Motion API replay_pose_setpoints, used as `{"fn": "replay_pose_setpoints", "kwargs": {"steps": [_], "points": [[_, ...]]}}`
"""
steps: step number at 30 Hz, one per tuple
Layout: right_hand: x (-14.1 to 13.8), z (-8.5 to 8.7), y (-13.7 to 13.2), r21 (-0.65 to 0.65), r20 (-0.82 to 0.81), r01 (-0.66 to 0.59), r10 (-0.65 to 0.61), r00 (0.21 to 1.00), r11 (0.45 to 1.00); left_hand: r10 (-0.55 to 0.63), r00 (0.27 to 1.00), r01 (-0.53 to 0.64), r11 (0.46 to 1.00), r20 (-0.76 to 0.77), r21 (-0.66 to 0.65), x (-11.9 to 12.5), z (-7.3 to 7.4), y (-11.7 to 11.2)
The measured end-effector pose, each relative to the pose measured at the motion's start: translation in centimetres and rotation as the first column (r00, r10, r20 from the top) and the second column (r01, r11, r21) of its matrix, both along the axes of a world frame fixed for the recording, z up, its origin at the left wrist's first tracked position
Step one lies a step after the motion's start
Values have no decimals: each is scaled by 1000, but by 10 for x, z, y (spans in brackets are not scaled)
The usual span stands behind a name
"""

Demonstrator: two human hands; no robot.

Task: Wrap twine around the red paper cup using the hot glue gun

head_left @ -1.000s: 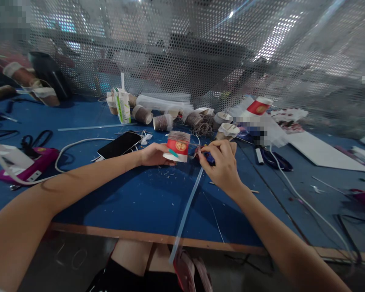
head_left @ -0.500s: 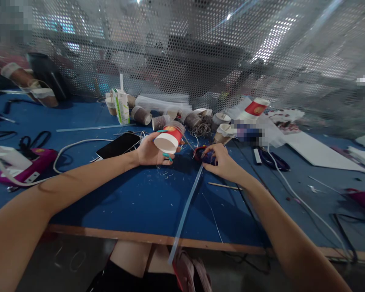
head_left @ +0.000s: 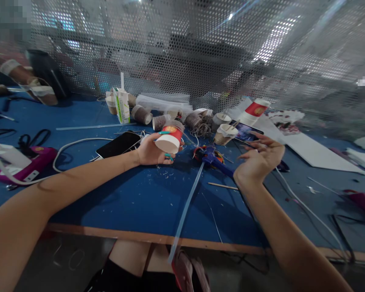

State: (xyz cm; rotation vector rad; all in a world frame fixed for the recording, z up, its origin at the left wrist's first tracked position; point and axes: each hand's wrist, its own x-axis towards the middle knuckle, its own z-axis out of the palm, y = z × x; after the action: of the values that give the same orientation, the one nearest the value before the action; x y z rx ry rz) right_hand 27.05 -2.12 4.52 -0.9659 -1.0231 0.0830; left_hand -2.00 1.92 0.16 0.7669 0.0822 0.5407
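Note:
My left hand (head_left: 150, 151) is wrapped round a red and white paper cup (head_left: 169, 138), tipped so its white bottom faces me, just above the blue table (head_left: 134, 194). My right hand (head_left: 258, 159) hovers to the right with fingers spread and nothing in it. Between the hands lies a blue glue gun (head_left: 213, 158) with a long clear glue stick (head_left: 185, 211) trailing toward the table's front edge. A thin wooden stick (head_left: 222, 185) rests below my right wrist.
A black phone (head_left: 119, 144) and a white cable (head_left: 76, 144) lie left of the cup. Several paper cups, twine (head_left: 200, 129) and a milk carton (head_left: 123, 106) crowd the back. A second red cup (head_left: 254, 109), a lit phone (head_left: 246, 132) and a pink tool (head_left: 30, 164) are nearby. Perforated screen behind.
My right hand let go of the glue gun and lifted to the right, fingers opening. My left hand tipped the cup, from upright to bottom toward me.

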Motion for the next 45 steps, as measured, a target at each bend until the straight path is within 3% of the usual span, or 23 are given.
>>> {"fn": "replay_pose_setpoints", "kwargs": {"steps": [2, 3, 5, 7, 8, 11, 17, 19, 22, 27, 29, 34, 36, 39, 45], "points": [[-18, 6, -15, -85, 111, -308, 317, 942, 947, -12, 997, 15, 999, -72, 49, 1, -6, 2], [-28, 7, -24, -164, 136, -463, 485, 864, 871, -8, 994, 15, 998, -105, 67, 1, -8, 2], [-46, 7, -40, -337, 64, -690, 747, 662, 640, 18, 989, -4, 996, -144, 92, 3, -13, 3], [-58, 5, -52, -471, -36, -761, 853, 521, 445, 47, 987, -29, 993, -155, 117, 4, -15, 2], [-61, 4, -55, -513, -77, -769, 872, 483, 381, 59, 986, -39, 991, -154, 130, 4, -15, 2], [-64, 3, -58, -567, -130, -767, 887, 443, 300, 83, 985, -59, 986, -149, 158, 6, -14, -1], [-64, 5, -56, -533, -153, -804, 905, 398, 264, 109, 979, -80, 983, -174, 166, 6, -9, -5], [-64, 5, -56, -503, -168, -819, 898, 406, 276, 111, 978, -80, 983, -179, 168, 6, -10, -5], [-63, 5, -54, -463, -181, -806, 850, 494, 370, 117, 977, -87, 982, -177, 165, 5, -11, -3], [-56, 1, -46, -349, -151, -715, 717, 680, 605, 136, 974, -104, 979, -180, 176, 5, -13, -2], [-55, 0, -47, -313, -111, -691, 698, 708, 652, 144, 971, -108, 977, -189, 186, 6, -12, -3], [-63, -1, -55, -490, 70, -691, 813, 577, 532, 177, 962, -129, 965, -206, 230, 10, -10, -7], [-65, -2, -57, -552, 131, -654, 828, 545, 518, 180, 965, -132, 962, -192, 238, 11, -9, -8], [-65, -5, -56, -561, 177, -617, 808, 563, 552, 161, 971, -119, 966, -177, 228, 11, -8, -9], [-59, -3, -51, -411, 138, -620, 718, 682, 668, 157, 968, -116, 971, -195, 208, 6, -7, -7]]}}
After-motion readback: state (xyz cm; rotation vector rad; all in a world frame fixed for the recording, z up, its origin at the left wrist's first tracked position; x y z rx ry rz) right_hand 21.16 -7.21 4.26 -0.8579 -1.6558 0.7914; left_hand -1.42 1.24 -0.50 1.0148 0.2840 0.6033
